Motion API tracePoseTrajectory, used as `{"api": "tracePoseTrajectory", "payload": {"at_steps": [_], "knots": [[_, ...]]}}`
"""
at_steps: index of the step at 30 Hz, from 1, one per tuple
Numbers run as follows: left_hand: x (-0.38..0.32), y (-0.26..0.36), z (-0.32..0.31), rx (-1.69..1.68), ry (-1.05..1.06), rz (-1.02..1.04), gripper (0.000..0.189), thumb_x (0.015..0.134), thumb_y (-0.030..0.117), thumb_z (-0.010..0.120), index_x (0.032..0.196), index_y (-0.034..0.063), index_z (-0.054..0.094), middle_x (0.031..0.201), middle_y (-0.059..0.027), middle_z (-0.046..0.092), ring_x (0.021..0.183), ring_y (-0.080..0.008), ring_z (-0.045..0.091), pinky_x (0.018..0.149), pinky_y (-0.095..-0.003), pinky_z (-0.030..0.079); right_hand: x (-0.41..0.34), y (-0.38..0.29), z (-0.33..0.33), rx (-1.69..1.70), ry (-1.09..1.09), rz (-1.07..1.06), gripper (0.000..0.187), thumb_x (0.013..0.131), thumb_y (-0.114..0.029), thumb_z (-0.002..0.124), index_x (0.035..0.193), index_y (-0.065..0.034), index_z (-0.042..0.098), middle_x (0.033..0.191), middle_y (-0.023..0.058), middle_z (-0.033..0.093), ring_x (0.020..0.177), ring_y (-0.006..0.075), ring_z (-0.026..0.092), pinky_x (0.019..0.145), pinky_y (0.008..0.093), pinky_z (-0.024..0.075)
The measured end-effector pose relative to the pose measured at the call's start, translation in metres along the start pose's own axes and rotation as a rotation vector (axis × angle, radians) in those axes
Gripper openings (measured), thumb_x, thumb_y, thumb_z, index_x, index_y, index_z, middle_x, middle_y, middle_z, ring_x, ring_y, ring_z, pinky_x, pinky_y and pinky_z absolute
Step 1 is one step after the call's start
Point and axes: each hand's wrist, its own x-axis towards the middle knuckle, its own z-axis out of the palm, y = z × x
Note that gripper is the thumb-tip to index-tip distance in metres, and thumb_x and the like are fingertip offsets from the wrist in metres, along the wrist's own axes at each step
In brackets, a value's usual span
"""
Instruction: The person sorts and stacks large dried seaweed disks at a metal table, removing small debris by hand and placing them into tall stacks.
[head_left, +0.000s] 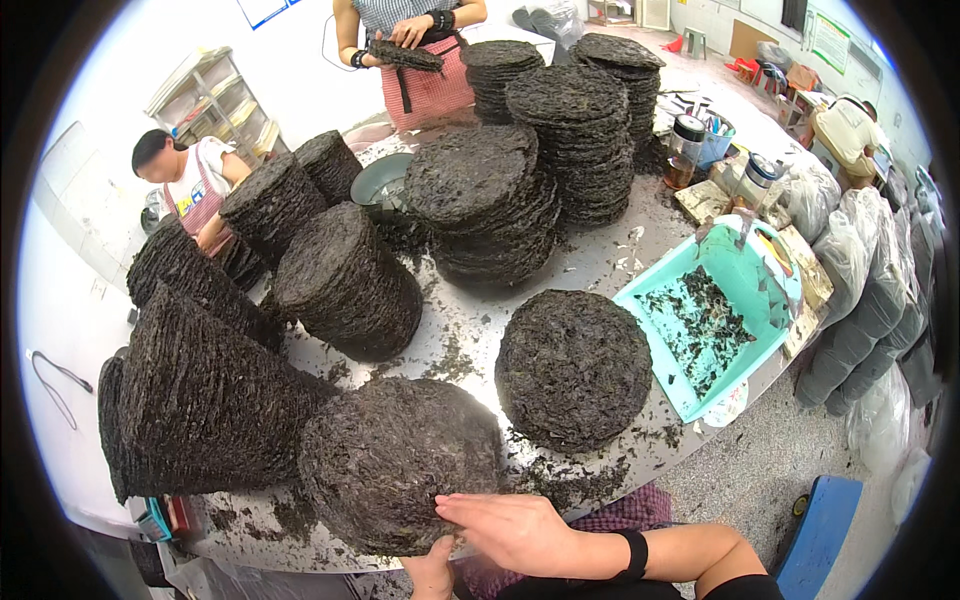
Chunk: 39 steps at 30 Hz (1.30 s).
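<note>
A round cake of dark dried seaweed (401, 457) lies at the near edge of the metal table, in front of me. My left hand (431, 574) grips its near rim, the thumb at the edge and the other fingers hidden. Across the right part of its top rests my right hand (517, 529), fingers held together and fingertips touching the surface. Whether anything is pinched under those fingertips is not visible. Just beyond, to the right, another round seaweed cake (574, 371) lies flat. A leaning stack of seaweed sheets (217, 397) rises at the left, against the near cake.
Several tall seaweed stacks (480, 202) fill the table's middle and back. A turquoise scoop-shaped tray (664, 375) with scraps sits at right, near lidded jars (684, 150). Across the table a person (420, 45) holds a seaweed piece; another person (199, 180) works at left.
</note>
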Motion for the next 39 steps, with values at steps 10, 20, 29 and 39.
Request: {"api": "tracePoseTrajectory", "payload": {"at_steps": [10, 20, 29, 39], "knots": [[0.006, -0.008, -0.033, -0.011, -0.005, -0.024, 0.068, 0.066, 0.012, 0.060, 0.128, 0.0035, 0.033, 0.120, -0.0117, 0.045, 0.111, -0.0281, 0.046, 0.096, -0.0459, 0.036, -0.028, 0.071, -0.121, 0.000, 0.670, 0.715, 0.040, 0.083, -0.021, 0.060, 0.115, 0.0009, 0.051, 0.110, 0.0132, 0.052, 0.101, 0.0208, 0.051, 0.085, 0.0333, 0.0402], [0.007, 0.023, -0.003, -0.218, -0.113, -0.210, 0.072, 0.065, 0.023, 0.070, 0.126, 0.0049, 0.037, 0.120, -0.0116, 0.047, 0.111, -0.0288, 0.047, 0.094, -0.0466, 0.038, -0.009, 0.013, -0.041, -0.330, -0.314, -0.054, 0.056, 0.074, -0.015, 0.061, 0.127, -0.0075, 0.043, 0.136, 0.0120, 0.035, 0.126, 0.0296, 0.032, 0.101, 0.0437, 0.0313], [0.008, 0.022, -0.024, -0.171, -0.060, -0.231, 0.083, 0.060, 0.025, 0.078, 0.128, 0.0064, 0.034, 0.122, -0.0095, 0.044, 0.113, -0.0301, 0.043, 0.095, -0.0469, 0.037, -0.023, 0.011, -0.060, -0.029, 0.453, 0.390, 0.033, 0.080, -0.004, 0.051, 0.112, 0.0043, 0.054, 0.110, 0.0152, 0.059, 0.104, 0.0237, 0.056, 0.090, 0.0310, 0.0424], [0.001, 0.012, -0.017, 0.065, -0.168, -0.201, 0.076, 0.058, 0.008, 0.079, 0.122, 0.0000, 0.039, 0.116, -0.0114, 0.049, 0.107, -0.0240, 0.049, 0.093, -0.0374, 0.040, -0.004, -0.002, -0.059, -0.166, -0.034, 0.172, 0.054, 0.071, -0.032, 0.069, 0.117, -0.0117, 0.050, 0.136, 0.0157, 0.033, 0.130, 0.0396, 0.017, 0.103, 0.0563, 0.0104]]}}
